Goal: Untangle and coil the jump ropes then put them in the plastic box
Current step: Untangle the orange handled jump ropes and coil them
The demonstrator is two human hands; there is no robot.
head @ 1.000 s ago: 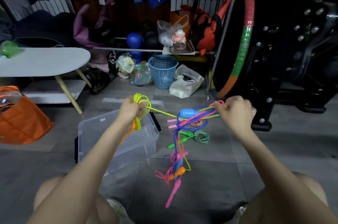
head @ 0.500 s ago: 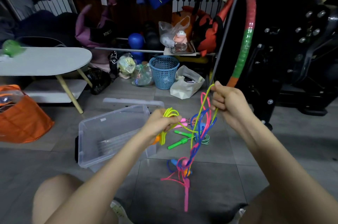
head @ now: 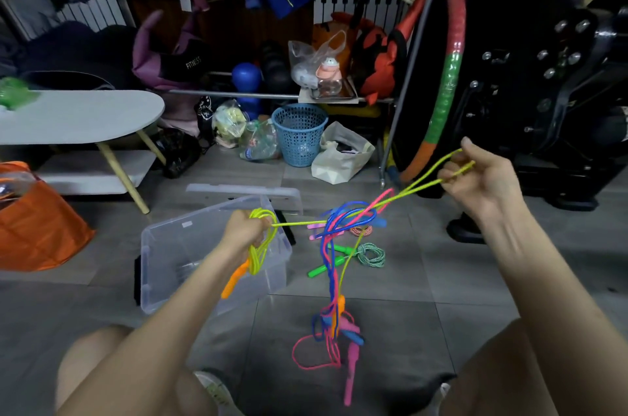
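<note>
Yellow rope [head: 299, 222] stretching taut between hands, threading through blue-pink tangle [head: 343, 222] hanging midway. Left hand [head: 246, 233] gripping coiled yellow loops plus orange handle [head: 234, 281], hovering over open plastic box [head: 176, 245]. Right hand [head: 482, 183] pinching yellow loop end, raised far right. Green rope [head: 370, 254] lying on floor beyond tangle, between both hands.
</note>
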